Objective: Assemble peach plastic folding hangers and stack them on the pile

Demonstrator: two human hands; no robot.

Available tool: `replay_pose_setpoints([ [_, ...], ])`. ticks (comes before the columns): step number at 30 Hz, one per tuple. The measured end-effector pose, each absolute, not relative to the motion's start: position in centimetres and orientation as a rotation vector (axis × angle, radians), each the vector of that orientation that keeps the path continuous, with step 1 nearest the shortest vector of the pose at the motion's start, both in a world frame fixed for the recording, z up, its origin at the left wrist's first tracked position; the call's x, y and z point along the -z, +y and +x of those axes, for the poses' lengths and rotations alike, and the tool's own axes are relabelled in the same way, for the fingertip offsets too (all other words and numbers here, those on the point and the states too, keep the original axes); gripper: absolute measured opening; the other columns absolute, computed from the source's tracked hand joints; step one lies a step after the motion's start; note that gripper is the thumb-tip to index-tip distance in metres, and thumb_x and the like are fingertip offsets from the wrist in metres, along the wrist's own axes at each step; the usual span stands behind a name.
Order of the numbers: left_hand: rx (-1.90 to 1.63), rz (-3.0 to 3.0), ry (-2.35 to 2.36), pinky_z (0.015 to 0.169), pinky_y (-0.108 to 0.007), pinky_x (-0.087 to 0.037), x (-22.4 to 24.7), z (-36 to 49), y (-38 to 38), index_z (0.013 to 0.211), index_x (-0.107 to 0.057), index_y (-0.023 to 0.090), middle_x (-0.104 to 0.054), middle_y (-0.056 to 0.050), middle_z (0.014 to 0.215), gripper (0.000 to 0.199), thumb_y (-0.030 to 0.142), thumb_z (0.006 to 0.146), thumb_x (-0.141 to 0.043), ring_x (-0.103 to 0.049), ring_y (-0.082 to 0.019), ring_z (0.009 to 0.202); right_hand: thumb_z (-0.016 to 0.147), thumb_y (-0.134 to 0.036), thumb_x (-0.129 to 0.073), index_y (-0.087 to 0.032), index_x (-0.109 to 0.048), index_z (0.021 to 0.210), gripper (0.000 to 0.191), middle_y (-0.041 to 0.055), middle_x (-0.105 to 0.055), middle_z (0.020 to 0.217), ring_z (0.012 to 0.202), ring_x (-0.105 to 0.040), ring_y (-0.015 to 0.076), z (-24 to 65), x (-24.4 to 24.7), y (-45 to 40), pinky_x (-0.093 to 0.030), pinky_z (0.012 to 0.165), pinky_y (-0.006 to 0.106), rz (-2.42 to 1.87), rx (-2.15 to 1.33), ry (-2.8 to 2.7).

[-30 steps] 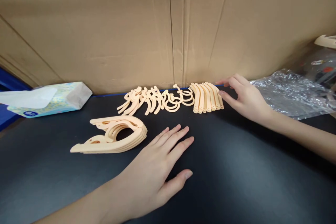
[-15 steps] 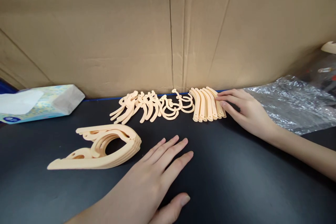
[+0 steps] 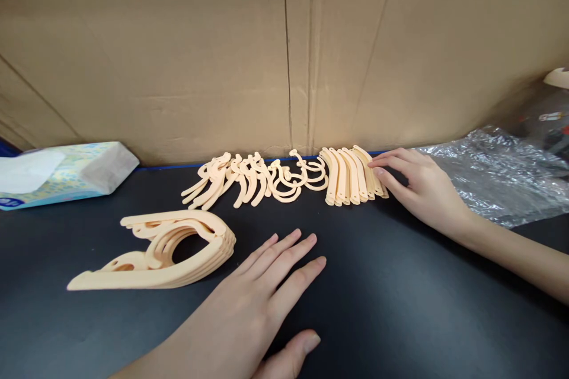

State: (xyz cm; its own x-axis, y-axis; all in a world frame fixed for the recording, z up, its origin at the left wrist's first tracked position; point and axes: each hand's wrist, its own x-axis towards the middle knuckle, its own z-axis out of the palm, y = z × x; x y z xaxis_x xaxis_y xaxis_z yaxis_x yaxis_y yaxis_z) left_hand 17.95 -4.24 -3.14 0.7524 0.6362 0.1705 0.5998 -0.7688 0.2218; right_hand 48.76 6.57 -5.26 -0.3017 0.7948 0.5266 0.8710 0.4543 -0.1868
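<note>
My left hand [image 3: 262, 302] lies flat on the black table with its fingers spread, holding nothing. At the right end of a row of beige curved strips [image 3: 342, 174], my right hand [image 3: 418, 183] has its thumb and fingertips on the last strip. Left of the strips are beige hooks [image 3: 287, 189] in a loose cluster, and beyond them a heap of curved beige arms [image 3: 217, 177]. A stack of folded beige hangers [image 3: 191, 266] rests on the table to the left of my left hand.
A tissue pack [image 3: 89, 172] lies at the far left. Crumpled clear plastic [image 3: 502, 177] covers the table's right rear. Brown cardboard [image 3: 200, 59] stands upright behind the row of parts on the black table [image 3: 400, 314].
The rightmost strip and my right fingertips have shifted slightly to the right. The view has moved a little, with the hanger stack appearing farther left. My left hand looks unchanged.
</note>
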Motion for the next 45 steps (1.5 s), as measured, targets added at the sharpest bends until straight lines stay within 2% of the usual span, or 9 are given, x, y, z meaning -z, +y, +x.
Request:
replay_pose_setpoints([
  [6, -0.353, 2.761, 1.011, 0.112, -0.047, -0.042, 2.9, 17.8, -4.3, 0.144, -0.047, 0.023, -0.044, -0.007, 0.152, 0.059, 0.031, 0.087, -0.063, -0.045, -0.03, 0.138, 0.097, -0.039, -0.039, -0.021, -0.068, 0.089, 0.034, 0.0081, -0.071, 0.107, 0.097, -0.064, 0.0285, 49.0, 5.3, 6.8, -0.046, 0.091, 0.049, -1.451, 0.172, -2.165],
  [13, -0.329, 2.768, 1.01, 0.111, -0.048, -0.042, 2.8, 17.9, -4.4, 0.144, -0.048, 0.023, -0.043, -0.008, 0.152, 0.058, 0.032, 0.088, -0.061, -0.046, -0.031, 0.137, 0.095, -0.038, -0.042, -0.021, -0.067, 0.094, 0.03, 0.0098, -0.068, 0.106, 0.098, -0.062, 0.0303, 49.0, 5.6, 6.7, -0.047, 0.088, 0.049, -1.466, 0.247, -2.114],
  [19, -0.361, 2.747, 1.01, 0.112, -0.048, -0.041, 2.8, 17.8, -4.3, 0.144, -0.047, 0.024, -0.044, -0.007, 0.152, 0.059, 0.031, 0.087, -0.063, -0.045, -0.03, 0.138, 0.092, -0.038, -0.048, -0.022, -0.064, 0.088, 0.023, 0.0091, -0.068, 0.103, 0.096, -0.063, 0.0296, 49.5, 5.8, 7.0, -0.049, 0.085, 0.048, -1.476, 0.251, -2.085],
  [23, -0.369, 2.753, 1.006, 0.112, -0.048, -0.041, 2.9, 17.8, -4.3, 0.144, -0.047, 0.023, -0.044, -0.007, 0.152, 0.059, 0.031, 0.087, -0.063, -0.045, -0.03, 0.138, 0.09, -0.038, -0.045, -0.021, -0.064, 0.094, 0.025, 0.0107, -0.069, 0.104, 0.091, -0.065, 0.0316, 49.7, 5.5, 7.0, -0.05, 0.082, 0.049, -1.574, 0.246, -2.098],
  [28, -0.336, 2.795, 1.005, 0.112, -0.048, -0.041, 2.9, 18.1, -4.1, 0.144, -0.047, 0.02, -0.043, -0.009, 0.153, 0.058, 0.031, 0.089, -0.061, -0.044, -0.031, 0.138, 0.09, -0.036, -0.041, -0.019, -0.062, 0.104, 0.03, 0.0146, -0.07, 0.106, 0.094, -0.065, 0.0369, 50.1, 5.2, 7.0, -0.046, 0.082, 0.054, -1.677, 0.457, -2.143],
  [36, -0.323, 2.769, 1.015, 0.113, -0.048, -0.04, 2.7, 17.9, -4.4, 0.143, -0.049, 0.022, -0.043, -0.008, 0.153, 0.055, 0.031, 0.09, -0.06, -0.045, -0.03, 0.138, 0.094, -0.038, -0.041, -0.016, -0.061, 0.098, 0.03, 0.0139, -0.072, 0.085, 0.084, -0.065, 0.0322, 50.8, 4.5, 7.0, -0.036, 0.076, 0.042, -1.78, 0.777, -2.276],
  [45, -0.251, 2.886, 1.014, 0.109, -0.048, -0.044, 2.7, 17.8, -4.5, 0.143, -0.049, 0.018, -0.043, -0.009, 0.152, 0.055, 0.03, 0.089, -0.058, -0.048, -0.029, 0.137, 0.087, -0.026, -0.04, -0.015, -0.06, 0.104, 0.029, 0.0102, -0.072, 0.081, 0.08, -0.065, 0.0281, 50.8, 4.9, 7.4, -0.029, 0.074, 0.036, -1.901, 0.9, -2.206],
])
